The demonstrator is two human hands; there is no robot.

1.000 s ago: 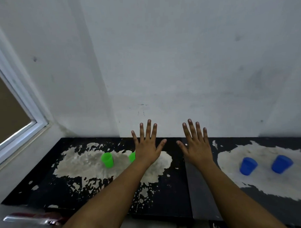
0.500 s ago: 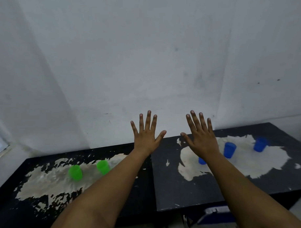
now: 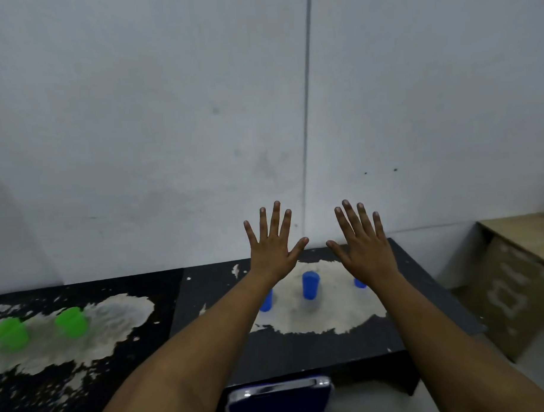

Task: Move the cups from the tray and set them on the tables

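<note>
Since the earlier frame, your view swung rightward: the right surface [image 3: 300, 346] came to centre, the green cups slid toward the left edge of the picture, and a wooden cabinet [image 3: 523, 277] entered at far right. Your hands kept their raised, spread pose.

Item 1: left hand [image 3: 270, 252]. Fingers splayed wide, palm away from you, holding nothing, raised above the right surface's back edge.

Item 2: right hand [image 3: 363, 252]. Same spread, equally empty, near the back right corner.

Item 3: blue cups, three showing. The middle blue cup [image 3: 310, 284] stood in full view toward the back of the right surface; the left blue cup [image 3: 265, 301] was half hidden by your left forearm; the right blue cup [image 3: 359, 283] was mostly hidden behind your right wrist.

Item 4: green cups, two, blurred. One green cup [image 3: 10, 333] and a second green cup [image 3: 70, 320] stood on the left surface [image 3: 140, 358], toward its left part.

Item 5: blue tray [image 3: 279, 401], just below the right surface's front edge; its contents could not be seen.

Progress, as a judgement: five cups stood on the surfaces, none in your hands, so the task looked complete or nearly so; whether any cup stayed on the tray could not be told.

Writing: none legible. Pale markings on the cabinet front were too blurred to read.
</note>
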